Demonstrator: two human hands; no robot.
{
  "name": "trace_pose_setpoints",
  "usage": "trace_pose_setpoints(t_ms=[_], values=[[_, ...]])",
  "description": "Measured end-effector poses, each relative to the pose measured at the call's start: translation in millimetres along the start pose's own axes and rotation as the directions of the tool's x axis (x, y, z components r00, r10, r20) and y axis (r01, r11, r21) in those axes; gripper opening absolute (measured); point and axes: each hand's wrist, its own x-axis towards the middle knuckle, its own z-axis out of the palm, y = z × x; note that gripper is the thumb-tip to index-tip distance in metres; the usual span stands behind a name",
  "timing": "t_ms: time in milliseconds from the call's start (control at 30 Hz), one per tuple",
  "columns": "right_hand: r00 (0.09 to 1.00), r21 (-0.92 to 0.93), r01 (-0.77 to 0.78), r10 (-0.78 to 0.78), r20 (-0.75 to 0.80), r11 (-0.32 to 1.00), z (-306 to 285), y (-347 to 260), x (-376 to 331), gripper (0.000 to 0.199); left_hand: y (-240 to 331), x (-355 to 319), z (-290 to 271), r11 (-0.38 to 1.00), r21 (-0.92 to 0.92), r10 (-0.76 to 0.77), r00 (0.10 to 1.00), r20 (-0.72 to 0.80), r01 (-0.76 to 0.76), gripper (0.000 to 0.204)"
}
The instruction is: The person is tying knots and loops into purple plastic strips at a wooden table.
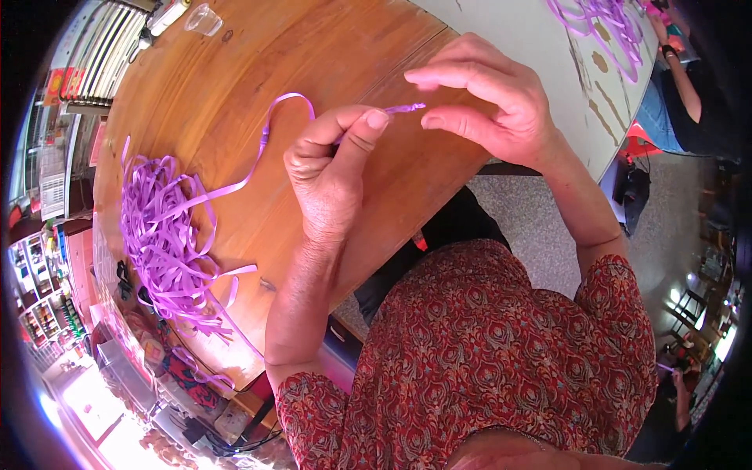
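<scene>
ribbon (258, 160) end pinched, left hand (333, 168); right hand (493, 98) apparently touching.

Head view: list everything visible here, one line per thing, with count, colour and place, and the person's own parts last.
ribbon strand: one, purple, running from the pile up over the table to the left hand
ribbon pile: one tangled heap, purple, left part of the table
wooden table: one, brown, under both hands
clear cup: one, transparent, far edge of the wooden table
pale table: one, whitish with worn patches, upper right
second ribbon heap: one, purple, on the pale table
other person: one, dark top, far right
left hand: pinching the ribbon strand
right hand: fingers at the strand's twisted end
</scene>
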Motion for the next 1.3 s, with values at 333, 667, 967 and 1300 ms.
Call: trace_pose_setpoints(t_ms=[333,667,967,1300], values=[[0.999,-0.027,0.039,-0.038,0.038,0.999,-4.7,0.4,2.6,0.024,-7.3,4.5,-2.7,0.983,0.136,0.090,0.973,0.211,-0.121,0.008],[0.819,0.579,-0.040,0.358,-0.448,0.815,-87.4,64.8,1.6,0.015,21.4,20.2,-39.5,0.801,0.541,0.220,0.966,0.132,-0.257,0.007],[0.697,0.343,-0.415,0.537,-0.475,0.843,-65.7,73.5,7.7,0.026,27.1,-13.6,-73.1,0.949,0.305,-0.087,0.996,-0.007,0.085,0.010],[0.943,-0.033,0.269,-0.256,0.212,0.963,42.1,-35.0,38.0,0.047,42.6,-25.9,-56.3,0.994,0.097,-0.063,0.981,0.186,0.046,0.019]])
